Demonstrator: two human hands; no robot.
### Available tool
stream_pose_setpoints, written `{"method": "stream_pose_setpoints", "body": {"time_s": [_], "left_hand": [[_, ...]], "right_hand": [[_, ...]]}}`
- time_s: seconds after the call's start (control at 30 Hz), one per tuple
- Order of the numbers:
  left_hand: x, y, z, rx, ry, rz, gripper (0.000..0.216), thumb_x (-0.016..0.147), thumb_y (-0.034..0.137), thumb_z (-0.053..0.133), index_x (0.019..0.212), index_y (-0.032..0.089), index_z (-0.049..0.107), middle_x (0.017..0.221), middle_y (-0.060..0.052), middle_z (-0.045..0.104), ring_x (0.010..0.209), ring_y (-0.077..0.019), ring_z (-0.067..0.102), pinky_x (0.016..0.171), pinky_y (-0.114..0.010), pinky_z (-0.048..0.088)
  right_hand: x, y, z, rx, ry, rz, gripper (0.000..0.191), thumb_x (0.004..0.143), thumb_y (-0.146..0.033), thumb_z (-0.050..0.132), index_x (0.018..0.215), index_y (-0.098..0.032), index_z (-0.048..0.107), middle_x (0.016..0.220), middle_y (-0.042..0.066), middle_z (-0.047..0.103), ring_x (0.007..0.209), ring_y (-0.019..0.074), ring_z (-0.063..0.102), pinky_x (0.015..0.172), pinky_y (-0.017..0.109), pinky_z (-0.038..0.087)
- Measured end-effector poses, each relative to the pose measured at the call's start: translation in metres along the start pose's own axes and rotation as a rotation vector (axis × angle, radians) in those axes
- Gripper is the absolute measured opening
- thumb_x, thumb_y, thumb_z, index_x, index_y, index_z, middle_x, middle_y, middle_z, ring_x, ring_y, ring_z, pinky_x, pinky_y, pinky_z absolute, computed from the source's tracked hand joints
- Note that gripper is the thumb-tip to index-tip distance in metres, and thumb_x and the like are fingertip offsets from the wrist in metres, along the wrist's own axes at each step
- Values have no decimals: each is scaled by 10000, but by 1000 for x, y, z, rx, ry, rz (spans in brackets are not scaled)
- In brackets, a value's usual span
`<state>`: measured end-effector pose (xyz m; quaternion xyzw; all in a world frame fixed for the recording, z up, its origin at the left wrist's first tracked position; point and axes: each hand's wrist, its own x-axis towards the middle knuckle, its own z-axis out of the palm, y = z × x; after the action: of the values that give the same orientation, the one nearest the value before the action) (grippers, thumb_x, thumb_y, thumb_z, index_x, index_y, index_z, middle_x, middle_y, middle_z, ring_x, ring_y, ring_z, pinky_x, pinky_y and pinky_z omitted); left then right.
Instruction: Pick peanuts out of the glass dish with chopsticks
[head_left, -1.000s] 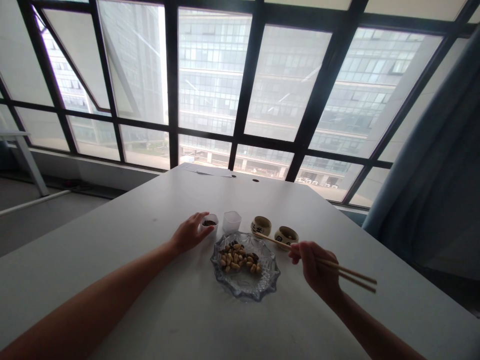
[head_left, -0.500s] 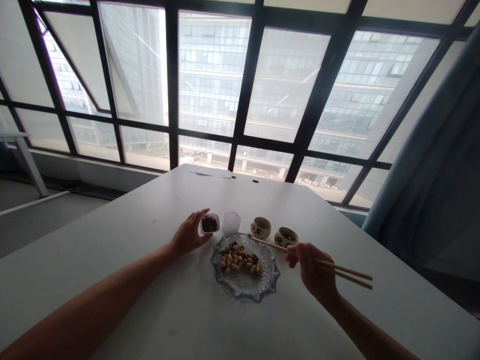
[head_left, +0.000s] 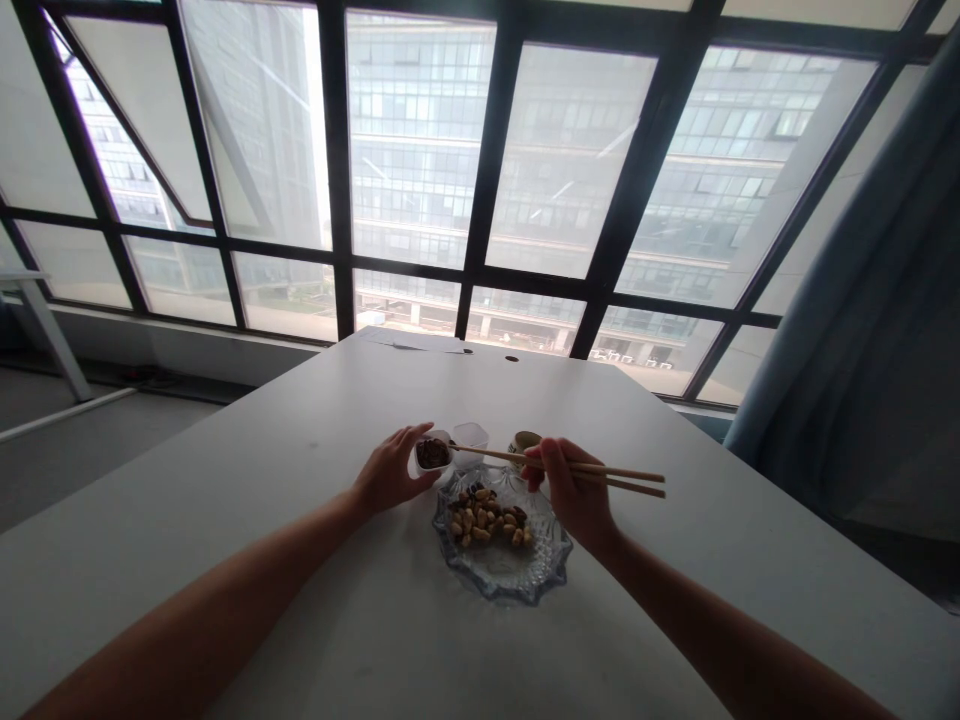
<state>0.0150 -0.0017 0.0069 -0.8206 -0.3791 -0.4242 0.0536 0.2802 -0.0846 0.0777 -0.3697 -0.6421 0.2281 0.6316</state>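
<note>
My left hand [head_left: 394, 472] curls its fingers and thumb around a small white plastic cup [head_left: 439, 434] on the table, with dark bits [head_left: 433, 454] inside. My right hand [head_left: 579, 502] grips a pair of wooden chopsticks [head_left: 499, 455], their tips at the right rim of that cup. Whether the tips pinch anything is too small to tell. Just below both hands sits a scalloped glass dish [head_left: 487, 575] with peanuts [head_left: 480, 522] and some dark pieces. A second translucent cup [head_left: 471, 437] stands behind the chopsticks. My right hand partly hides a ceramic cup [head_left: 523, 440].
All of this stands on a long white table [head_left: 315, 590]. Papers [head_left: 420, 343] lie at its far end, near a dark round hole [head_left: 511, 358]. Large framed windows rise beyond, and a blue curtain [head_left: 832, 330] hangs at the right.
My right hand has moved left with the chopsticks, bringing their tips from above the dish to the cup in my left hand. It now covers the second ceramic cup.
</note>
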Motion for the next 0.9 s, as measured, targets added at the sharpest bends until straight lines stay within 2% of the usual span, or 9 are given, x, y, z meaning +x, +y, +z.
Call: {"method": "stream_pose_setpoints", "body": {"time_s": [0.1,0.17,0.23,0.33,0.43,0.53,0.63,0.8,0.9], "left_hand": [[1,2,-2,-8,-1,9,661,784,383,716,1368,218,454,1253,-132,656,1117,-297,657,939,-445,562],[2,4,-3,-19,-11,12,657,782,374,718,1364,222,455,1244,-126,660,1112,-292,659,941,-439,560],[2,5,-4,-29,-25,12,643,782,376,718,1353,222,467,1223,-122,667,1100,-292,662,936,-436,560],[2,5,-3,-31,-40,-8,609,785,393,712,1325,219,493,1187,-117,676,1070,-289,670,920,-427,563],[2,4,-3,-31,-49,-37,592,787,411,705,1306,211,503,1186,-119,675,1058,-291,673,911,-429,564],[2,4,-3,-41,-65,-50,592,792,431,696,1302,205,500,1201,-124,672,1069,-301,670,912,-442,562],[2,5,-4,-41,-77,-67,594,802,441,680,1311,196,494,1228,-135,665,1086,-307,667,919,-448,560],[1,6,-5,-20,-72,-103,592,795,434,683,1317,221,502,1251,-117,666,1084,-287,675,935,-428,556],[2,6,-4,-24,-75,-118,589,792,430,683,1310,210,507,1249,-120,670,1070,-286,683,931,-424,559]], "right_hand": [[15,6,20,-38,-81,67,477,874,-615,602,721,-175,706,574,44,685,504,154,630,500,265,529],[21,9,19,-38,-51,141,531,822,-679,615,705,-170,712,554,55,687,492,163,633,481,266,525],[25,6,5,-47,31,176,581,759,-738,631,667,-169,704,506,52,667,450,156,613,450,257,508],[28,-8,-29,-134,44,225,627,745,-772,608,581,-170,676,399,31,591,356,127,539,377,229,433],[28,-26,-60,-248,-156,321,655,726,-780,619,489,-169,631,325,14,512,298,105,471,339,214,378],[23,-33,-69,-329,-325,384,650,740,-771,614,510,-164,643,340,15,525,302,106,477,332,210,370],[17,-28,-63,-317,-319,334,644,751,-777,594,538,-172,652,364,20,550,324,124,505,338,225,396],[17,-22,-59,-279,-141,158,590,771,-734,624,584,-179,692,431,42,620,377,152,566,374,256,469],[17,-24,-65,-252,-153,158,581,791,-713,624,581,-176,699,420,41,615,361,149,562,364,253,472]]}}
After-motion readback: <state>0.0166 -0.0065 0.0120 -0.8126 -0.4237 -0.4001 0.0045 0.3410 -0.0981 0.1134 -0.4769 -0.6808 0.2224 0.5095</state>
